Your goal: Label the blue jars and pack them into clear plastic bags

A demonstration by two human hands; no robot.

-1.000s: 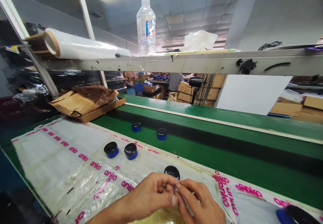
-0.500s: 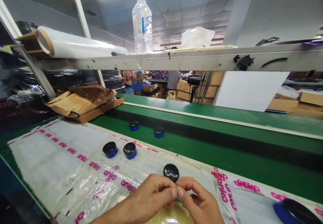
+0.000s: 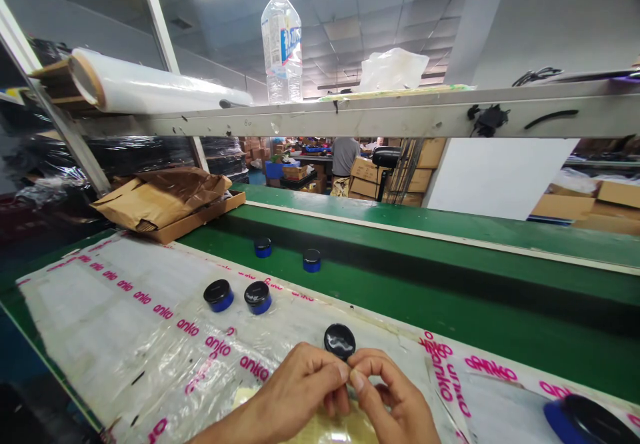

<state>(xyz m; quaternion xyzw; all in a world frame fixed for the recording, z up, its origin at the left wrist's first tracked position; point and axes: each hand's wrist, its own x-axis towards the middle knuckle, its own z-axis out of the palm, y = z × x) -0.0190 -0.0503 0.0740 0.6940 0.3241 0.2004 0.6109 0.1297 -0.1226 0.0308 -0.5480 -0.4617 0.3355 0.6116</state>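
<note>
Both my hands sit low at the centre, with my left hand [image 3: 300, 387] and my right hand [image 3: 393, 397] meeting at the fingertips. Between them they hold a small jar with a glossy black lid [image 3: 339, 341], tilted so its lid faces me. My fingers hide the jar's body. Further up, two blue jars with black lids [image 3: 219, 295] [image 3: 257, 297] stand on a clear plastic sheet printed with pink "anko" lettering [image 3: 100, 311]. Two more [image 3: 263, 247] [image 3: 311, 260] stand on the green belt. A larger blue-and-black jar [image 3: 585, 421] lies cut off at the lower right.
A green conveyor belt [image 3: 450, 284] runs across the view beneath a metal shelf rail [image 3: 350, 121] carrying a plastic bottle [image 3: 281, 41] and a film roll [image 3: 150, 91]. A cardboard tray [image 3: 165, 204] sits at the left. A person in grey [image 3: 345, 156] stands far off among boxes.
The view has tipped slightly, so the shelf and bottle sit higher and the far jars sit a little further left. My hands still hold the jar, with small finger shifts.
</note>
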